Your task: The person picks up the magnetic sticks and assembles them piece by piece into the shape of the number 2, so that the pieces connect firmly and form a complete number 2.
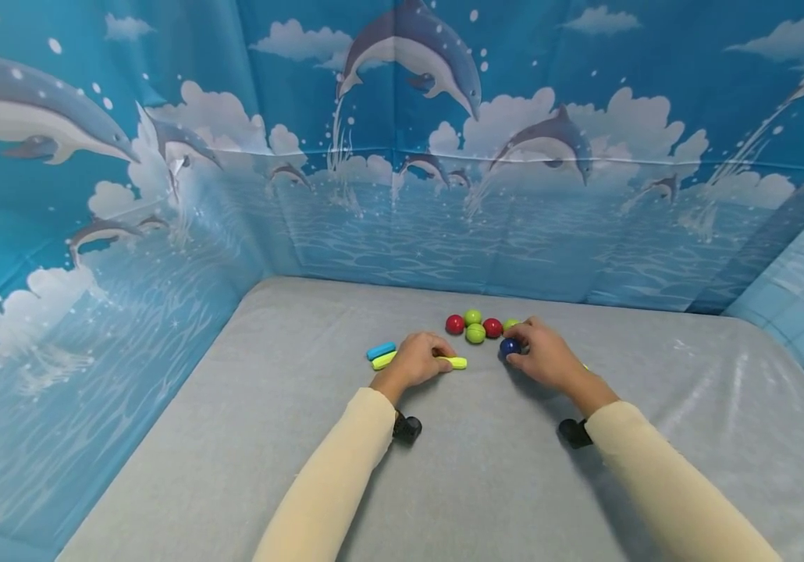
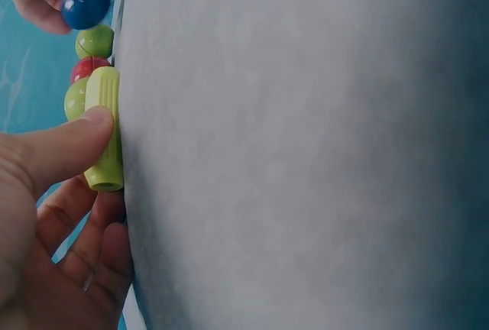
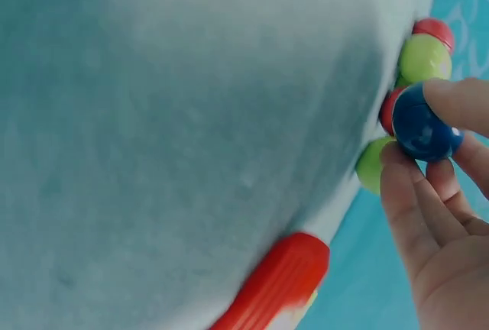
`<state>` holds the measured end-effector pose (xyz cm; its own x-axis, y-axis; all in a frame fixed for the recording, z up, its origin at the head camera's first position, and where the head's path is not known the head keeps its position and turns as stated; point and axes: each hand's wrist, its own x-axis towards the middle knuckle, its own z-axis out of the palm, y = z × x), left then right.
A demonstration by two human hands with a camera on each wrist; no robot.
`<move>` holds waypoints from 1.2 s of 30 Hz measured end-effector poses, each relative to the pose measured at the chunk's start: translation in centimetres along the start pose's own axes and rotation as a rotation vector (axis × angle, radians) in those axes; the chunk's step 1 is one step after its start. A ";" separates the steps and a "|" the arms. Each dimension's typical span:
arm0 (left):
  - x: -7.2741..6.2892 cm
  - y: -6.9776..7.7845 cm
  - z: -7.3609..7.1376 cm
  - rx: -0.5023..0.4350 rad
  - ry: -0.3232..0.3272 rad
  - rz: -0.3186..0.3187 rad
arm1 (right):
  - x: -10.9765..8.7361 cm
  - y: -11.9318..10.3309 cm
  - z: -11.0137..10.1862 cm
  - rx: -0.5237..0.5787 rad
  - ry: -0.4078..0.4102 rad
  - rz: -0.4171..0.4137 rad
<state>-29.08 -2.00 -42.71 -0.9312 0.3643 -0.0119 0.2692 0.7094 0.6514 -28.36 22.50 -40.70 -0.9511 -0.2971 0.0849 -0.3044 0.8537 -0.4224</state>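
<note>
Near the far side of the grey tabletop (image 1: 458,468), in front of a blue curtain (image 1: 388,226) printed with leaping dolphins, I see a person working with both hands full. The left hand (image 1: 416,361) pinches a lime-yellow ribbed stick (image 2: 104,89), the thumb laid across its grooved side and its rounded tip poking out to the right. The right hand (image 1: 546,357) grips a glossy dark blue ball (image 1: 508,348) between thumb and fingers, just in front of a little huddle of other balls; whether the blue one touches the tabletop I can't tell from here. The huddle sits between the hands and a little beyond them: a red ball (image 1: 454,325) at its left end, two lime green balls (image 1: 475,334) one behind the other, a second red ball (image 1: 492,328), then another lime green ball (image 1: 510,323) partly hidden by the right hand. Just left of the left hand lies a bright blue stick (image 1: 381,350), with a yellow stick (image 1: 383,361) right in front of it. The right wrist view also catches a red ribbed stick (image 3: 284,280) near that hand. Both arms wear cream sleeves (image 1: 335,476), and a small black device (image 1: 407,429) juts out at each wrist.
</note>
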 end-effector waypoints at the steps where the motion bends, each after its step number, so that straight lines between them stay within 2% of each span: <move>1: 0.0 0.0 0.0 0.000 0.001 -0.003 | -0.1 0.1 -0.2 0.014 0.007 0.003; 5: 0.0 0.2 -0.1 -0.008 0.002 -0.009 | -0.3 0.3 -0.6 0.052 0.021 0.006; 11: 0.0 0.0 -0.1 -0.014 -0.004 -0.016 | -0.4 0.2 -0.1 0.067 -0.028 0.018; 19: -0.2 -0.3 -0.2 -0.013 0.002 -0.017 | -0.4 0.6 0.5 0.149 -0.063 0.141; 30: -0.1 -0.2 -0.2 -0.027 -0.002 -0.024 | -0.1 0.6 0.2 0.170 -0.081 0.131; 36: -0.1 0.1 -0.1 -0.020 -0.018 -0.020 | 0.2 0.5 0.3 0.190 -0.086 0.155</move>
<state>-29.03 -2.02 -42.59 -0.9319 0.3607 -0.0386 0.2451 0.7045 0.6660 -28.68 22.78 -41.12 -0.9752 -0.2108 -0.0679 -0.1318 0.7987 -0.5871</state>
